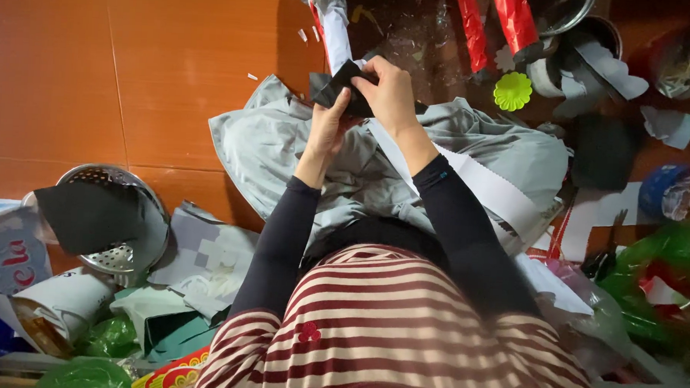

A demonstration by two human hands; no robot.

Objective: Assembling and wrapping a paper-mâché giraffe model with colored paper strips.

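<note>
One black fabric piece [342,89] sits pinched between the fingers of my two hands — left hand [326,127] below, right hand [390,91] on top — above one grey garment [285,145] on the orange floor [94,67]; both forearms reach forward.

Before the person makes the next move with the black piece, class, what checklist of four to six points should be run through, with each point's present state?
1. Both hands on the black piece: ok; left hand and right hand pinch it.
2. Piece lifted above the grey cloth: ok.
3. White strip lying clear of the hands: ok.
4. Piece lying flat: not ok, it is folded.
5. Scissors within reach: cannot tell.
</note>
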